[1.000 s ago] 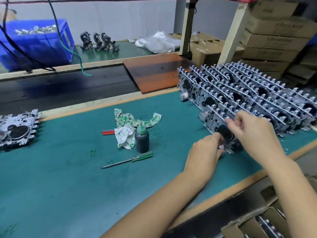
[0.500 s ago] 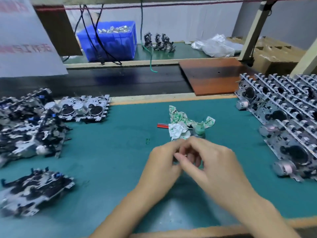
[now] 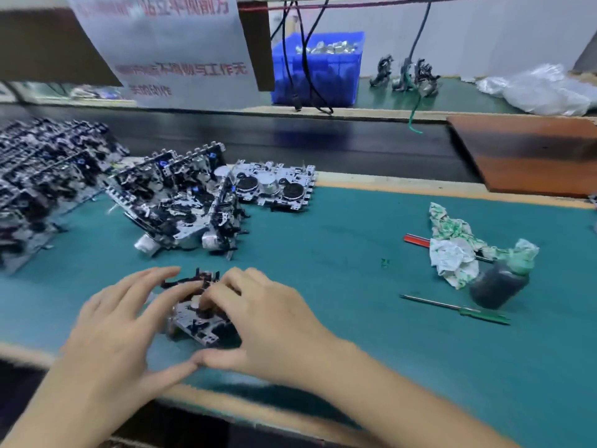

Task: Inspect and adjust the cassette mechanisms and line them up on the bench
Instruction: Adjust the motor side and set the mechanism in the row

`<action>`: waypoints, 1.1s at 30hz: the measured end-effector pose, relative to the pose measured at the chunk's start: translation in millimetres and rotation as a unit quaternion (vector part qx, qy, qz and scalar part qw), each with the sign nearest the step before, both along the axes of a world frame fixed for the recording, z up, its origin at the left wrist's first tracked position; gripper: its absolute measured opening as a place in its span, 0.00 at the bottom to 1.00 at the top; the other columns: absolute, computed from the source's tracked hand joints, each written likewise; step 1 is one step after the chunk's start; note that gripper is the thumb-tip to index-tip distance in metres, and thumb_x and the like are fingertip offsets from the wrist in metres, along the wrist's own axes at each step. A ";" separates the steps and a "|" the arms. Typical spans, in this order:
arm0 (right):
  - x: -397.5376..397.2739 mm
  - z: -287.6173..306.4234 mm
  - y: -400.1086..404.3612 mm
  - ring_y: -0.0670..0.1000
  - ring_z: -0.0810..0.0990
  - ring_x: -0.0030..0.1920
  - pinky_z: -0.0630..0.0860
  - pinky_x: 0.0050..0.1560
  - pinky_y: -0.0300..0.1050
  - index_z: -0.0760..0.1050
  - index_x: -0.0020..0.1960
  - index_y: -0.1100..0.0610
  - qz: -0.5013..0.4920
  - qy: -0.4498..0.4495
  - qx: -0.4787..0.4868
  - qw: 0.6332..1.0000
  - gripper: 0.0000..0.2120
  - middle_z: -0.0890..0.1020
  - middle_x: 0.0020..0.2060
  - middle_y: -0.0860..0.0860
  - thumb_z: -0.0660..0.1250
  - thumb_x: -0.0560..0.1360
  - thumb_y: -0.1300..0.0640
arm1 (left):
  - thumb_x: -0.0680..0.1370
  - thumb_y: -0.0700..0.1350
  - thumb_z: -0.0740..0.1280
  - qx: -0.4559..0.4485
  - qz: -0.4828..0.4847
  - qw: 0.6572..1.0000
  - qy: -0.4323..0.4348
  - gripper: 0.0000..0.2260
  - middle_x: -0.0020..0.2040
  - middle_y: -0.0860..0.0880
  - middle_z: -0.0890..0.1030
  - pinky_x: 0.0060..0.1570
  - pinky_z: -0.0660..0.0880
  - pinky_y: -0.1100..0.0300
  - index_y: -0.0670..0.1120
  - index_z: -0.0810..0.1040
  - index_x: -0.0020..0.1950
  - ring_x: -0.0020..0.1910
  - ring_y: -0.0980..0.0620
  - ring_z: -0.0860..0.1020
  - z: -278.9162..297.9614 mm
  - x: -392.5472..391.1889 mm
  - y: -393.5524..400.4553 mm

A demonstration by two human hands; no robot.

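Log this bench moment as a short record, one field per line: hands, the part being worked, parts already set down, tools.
Left hand: fingers spread, mostly straight, fingertips at the mechanism's left edge
Right hand: fingers curled onto the top of the mechanism
Worked part: one cassette mechanism on the green mat, between both hands
Set down: cluster of mechanisms behind the hands; one flat mechanism beside it
Tools: green-handled screwdriver, dark bottle, crumpled rag, all to the right

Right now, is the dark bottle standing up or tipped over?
Standing up, leaning slightly: the bottle rests on its base on the mat, green cap on top.
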State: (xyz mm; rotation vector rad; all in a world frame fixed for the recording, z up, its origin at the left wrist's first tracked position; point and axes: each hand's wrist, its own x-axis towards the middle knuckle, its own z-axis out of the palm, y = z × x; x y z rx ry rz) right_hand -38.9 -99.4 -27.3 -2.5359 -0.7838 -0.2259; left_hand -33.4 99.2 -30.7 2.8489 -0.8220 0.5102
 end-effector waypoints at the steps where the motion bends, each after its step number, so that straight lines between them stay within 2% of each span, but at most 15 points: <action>1: 1.7 -2.7 5.2 0.54 0.71 0.52 0.69 0.44 0.49 0.71 0.60 0.56 0.000 -0.010 -0.023 1.000 0.24 0.74 0.52 0.53 0.69 0.71 0.42 | 0.72 0.73 0.53 0.000 0.009 1.000 0.025 0.31 0.61 0.45 0.76 0.51 0.73 0.40 0.53 0.71 0.65 0.57 0.43 0.74 -1.8 2.5 9.2; 3: 1.5 -6.3 11.6 0.53 0.73 0.49 0.67 0.37 0.45 0.72 0.57 0.55 -0.006 -0.042 -0.082 0.996 0.23 0.75 0.49 0.52 0.70 0.69 0.41 | 0.74 0.72 0.52 -0.013 0.004 0.999 0.049 0.30 0.58 0.46 0.78 0.48 0.77 0.41 0.52 0.72 0.63 0.54 0.46 0.75 -8.0 7.6 19.3; 5: -0.8 -9.6 13.0 0.48 0.76 0.41 0.65 0.29 0.40 0.76 0.50 0.50 -0.031 -0.082 -0.136 0.987 0.19 0.78 0.42 0.46 0.72 0.65 0.41 | 0.77 0.68 0.52 -0.055 -0.011 0.997 0.050 0.27 0.52 0.49 0.81 0.47 0.77 0.51 0.50 0.75 0.61 0.51 0.52 0.75 -13.2 10.9 19.9; 7: -0.7 -10.8 10.5 0.45 0.77 0.36 0.65 0.25 0.38 0.77 0.43 0.49 -0.050 -0.119 -0.126 0.984 0.12 0.78 0.36 0.44 0.73 0.64 0.44 | 0.78 0.64 0.53 -0.078 -0.017 0.996 0.032 0.26 0.48 0.50 0.82 0.47 0.73 0.58 0.47 0.79 0.58 0.49 0.55 0.75 -13.7 12.2 14.2; 9: 1.2 -13.1 1.7 0.50 0.78 0.34 0.70 0.26 0.40 0.78 0.41 0.53 -0.035 -0.128 -0.059 0.989 0.08 0.79 0.34 0.48 0.74 0.66 0.52 | 0.78 0.61 0.57 -0.086 -0.018 0.996 -0.012 0.23 0.45 0.51 0.82 0.45 0.72 0.57 0.46 0.80 0.58 0.46 0.57 0.75 -12.9 13.3 6.1; 12: 2.2 -3.1 -17.8 0.58 0.79 0.38 0.76 0.36 0.50 0.79 0.46 0.59 -0.048 -0.047 0.045 0.997 0.06 0.81 0.37 0.55 0.68 0.73 0.56 | 0.75 0.57 0.62 -0.105 -0.017 0.992 -0.067 0.19 0.41 0.52 0.83 0.35 0.73 0.58 0.47 0.79 0.58 0.40 0.57 0.78 -2.3 16.3 -13.6; 14: -1.9 5.8 -36.8 0.53 0.78 0.36 0.74 0.38 0.49 0.80 0.45 0.58 -0.088 -0.011 0.114 0.990 0.08 0.82 0.36 0.52 0.67 0.74 0.54 | 0.74 0.58 0.62 -0.117 -0.033 0.989 -0.080 0.18 0.38 0.55 0.83 0.30 0.73 0.58 0.49 0.82 0.53 0.35 0.59 0.79 9.8 18.3 -33.4; 16: -9.1 13.8 -60.5 0.45 0.72 0.31 0.68 0.35 0.40 0.82 0.40 0.55 -0.134 0.005 0.184 0.974 0.09 0.80 0.29 0.45 0.68 0.72 0.50 | 0.73 0.60 0.63 -0.151 -0.078 0.984 -0.053 0.16 0.33 0.58 0.81 0.31 0.70 0.60 0.50 0.83 0.44 0.34 0.59 0.77 20.8 21.0 -57.3; 18: -18.4 17.6 -86.3 0.42 0.70 0.28 0.64 0.32 0.34 0.81 0.36 0.53 -0.172 0.042 0.238 0.955 0.10 0.75 0.25 0.42 0.69 0.72 0.49 | 0.71 0.60 0.65 -0.158 -0.127 0.979 -0.012 0.14 0.29 0.61 0.78 0.29 0.69 0.62 0.53 0.82 0.37 0.28 0.61 0.74 27.2 24.1 -84.1; 20: -27.6 15.5 -111.4 0.41 0.69 0.25 0.65 0.31 0.38 0.79 0.31 0.52 -0.210 0.099 0.270 0.935 0.12 0.73 0.22 0.44 0.70 0.73 0.50 | 0.68 0.59 0.69 -0.132 -0.157 0.978 0.031 0.10 0.26 0.60 0.77 0.27 0.68 0.63 0.54 0.82 0.34 0.25 0.61 0.73 28.6 25.9 -115.8; 22: -36.6 8.3 -132.2 0.44 0.69 0.24 0.68 0.31 0.43 0.74 0.28 0.53 -0.254 0.150 0.275 0.915 0.16 0.71 0.20 0.47 0.70 0.73 0.52 | 0.69 0.55 0.74 -0.135 -0.166 0.971 0.103 0.07 0.27 0.59 0.78 0.31 0.70 0.61 0.54 0.82 0.35 0.27 0.57 0.75 26.3 28.2 -150.6; 25: -48.1 -9.6 -162.9 0.49 0.69 0.23 0.69 0.26 0.41 0.73 0.31 0.64 -0.317 0.212 0.350 0.855 0.16 0.70 0.21 0.50 0.68 0.74 0.56 | 0.70 0.50 0.75 -0.222 -0.192 0.922 0.254 0.06 0.29 0.59 0.79 0.39 0.75 0.57 0.53 0.81 0.35 0.30 0.58 0.76 19.9 33.1 -195.3; 28: -57.5 -24.9 -190.8 0.49 0.68 0.25 0.66 0.28 0.41 0.75 0.33 0.62 -0.389 0.214 0.368 0.817 0.15 0.70 0.22 0.50 0.67 0.75 0.56 | 0.72 0.55 0.72 -0.249 -0.230 0.888 0.310 0.07 0.32 0.60 0.81 0.41 0.77 0.55 0.54 0.81 0.38 0.32 0.60 0.79 7.8 35.0 -214.4; 31: -68.9 -36.9 -207.2 0.50 0.68 0.27 0.64 0.29 0.42 0.73 0.31 0.58 -0.441 0.173 0.244 0.846 0.18 0.69 0.22 0.49 0.64 0.77 0.50 | 0.70 0.63 0.66 -0.218 -0.272 0.878 0.327 0.13 0.43 0.64 0.81 0.47 0.75 0.58 0.57 0.80 0.46 0.43 0.63 0.79 -10.7 28.9 -211.5; 33: -75.5 -40.7 -208.0 0.52 0.72 0.29 0.68 0.33 0.45 0.77 0.33 0.57 -0.454 0.136 0.163 0.866 0.19 0.75 0.24 0.50 0.62 0.76 0.46 | 0.70 0.63 0.68 -0.211 -0.293 0.876 0.319 0.15 0.52 0.66 0.79 0.53 0.74 0.62 0.60 0.77 0.54 0.51 0.65 0.77 -25.2 23.5 -205.4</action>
